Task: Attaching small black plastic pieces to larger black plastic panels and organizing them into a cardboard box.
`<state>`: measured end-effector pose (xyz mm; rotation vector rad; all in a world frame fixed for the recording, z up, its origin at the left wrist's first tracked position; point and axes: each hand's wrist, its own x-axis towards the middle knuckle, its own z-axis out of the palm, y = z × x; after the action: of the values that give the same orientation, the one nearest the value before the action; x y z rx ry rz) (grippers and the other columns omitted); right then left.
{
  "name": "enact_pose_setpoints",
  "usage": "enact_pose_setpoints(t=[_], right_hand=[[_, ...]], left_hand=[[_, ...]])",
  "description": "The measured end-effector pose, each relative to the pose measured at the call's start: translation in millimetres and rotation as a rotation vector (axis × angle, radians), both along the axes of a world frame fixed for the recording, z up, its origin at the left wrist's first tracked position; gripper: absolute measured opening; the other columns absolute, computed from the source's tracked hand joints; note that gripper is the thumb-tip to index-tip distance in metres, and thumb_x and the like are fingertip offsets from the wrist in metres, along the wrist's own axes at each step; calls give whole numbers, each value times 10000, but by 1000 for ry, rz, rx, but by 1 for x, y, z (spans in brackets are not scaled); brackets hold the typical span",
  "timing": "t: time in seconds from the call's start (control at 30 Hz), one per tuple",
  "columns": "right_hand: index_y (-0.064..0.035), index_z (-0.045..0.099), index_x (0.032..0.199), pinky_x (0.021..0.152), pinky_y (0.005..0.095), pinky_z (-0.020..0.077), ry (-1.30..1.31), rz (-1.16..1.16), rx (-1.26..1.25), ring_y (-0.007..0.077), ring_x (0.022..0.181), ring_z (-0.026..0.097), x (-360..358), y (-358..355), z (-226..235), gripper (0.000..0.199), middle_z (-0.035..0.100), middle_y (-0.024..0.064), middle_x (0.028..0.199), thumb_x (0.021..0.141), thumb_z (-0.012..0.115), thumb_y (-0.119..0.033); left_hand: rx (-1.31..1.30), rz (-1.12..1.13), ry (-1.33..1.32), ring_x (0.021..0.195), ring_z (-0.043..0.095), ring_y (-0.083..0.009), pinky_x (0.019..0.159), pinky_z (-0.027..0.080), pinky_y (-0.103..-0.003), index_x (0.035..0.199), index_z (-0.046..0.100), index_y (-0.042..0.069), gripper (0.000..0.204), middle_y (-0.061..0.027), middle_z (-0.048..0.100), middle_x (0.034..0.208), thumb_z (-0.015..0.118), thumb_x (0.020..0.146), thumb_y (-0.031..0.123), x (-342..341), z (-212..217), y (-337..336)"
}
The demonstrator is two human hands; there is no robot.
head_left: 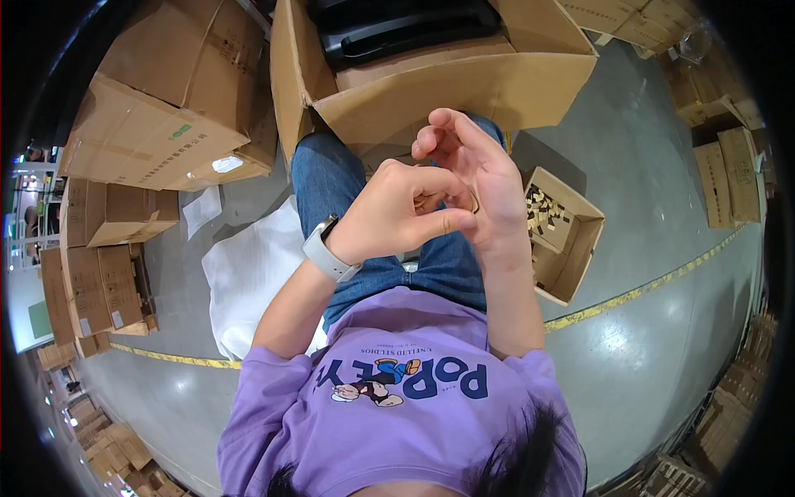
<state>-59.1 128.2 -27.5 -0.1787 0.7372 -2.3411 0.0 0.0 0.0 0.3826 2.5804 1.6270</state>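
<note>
My left hand point(397, 207), with a grey-banded watch point(330, 248) at its wrist, is closed in a pinch. A thin gold-coloured piece point(474, 201) shows at its fingertips, and the curled fingers partly hide small tan bits point(426, 201). The fingertips meet the palm of my right hand point(489, 178), which is turned inward. Its fingers are loosely bent upward and apart, gripping nothing that I can see. To the right stands a shallow cardboard box point(586, 261) with many small gold and black pieces point(545, 210) in it.
Ahead of my knees stands an open carton point(447, 91) with a black plastic case-like object point(406, 33) inside. Large cartons point(157, 124) rise at the left. White sheeting point(252, 273) lies on the grey floor beside my leg. A yellow line point(629, 296) crosses the floor.
</note>
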Motion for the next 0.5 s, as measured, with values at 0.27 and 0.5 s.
enact_pose_setpoints(t=[0.27, 0.5], right_hand=[[-42, 535, 1028, 771, 300, 464, -35, 0, 41, 179, 847, 526, 9, 0, 0, 239, 538, 65, 870, 985, 396, -231], [-50, 558, 1042, 736, 276, 440, -70, -29, 49, 133, 806, 535, 3, -4, -5, 236, 570, 46, 858, 965, 427, -231]], left_hand=[[56, -29, 67, 418, 333, -74, 421, 246, -253, 785, 669, 58, 46, -3, 405, 466, 689, 751, 81, 5, -4, 0], [-191, 25, 438, 484, 551, -218, 468, 432, -309, 740, 602, 94, 100, -52, 544, 554, 681, 679, 87, 2, -24, 5]])
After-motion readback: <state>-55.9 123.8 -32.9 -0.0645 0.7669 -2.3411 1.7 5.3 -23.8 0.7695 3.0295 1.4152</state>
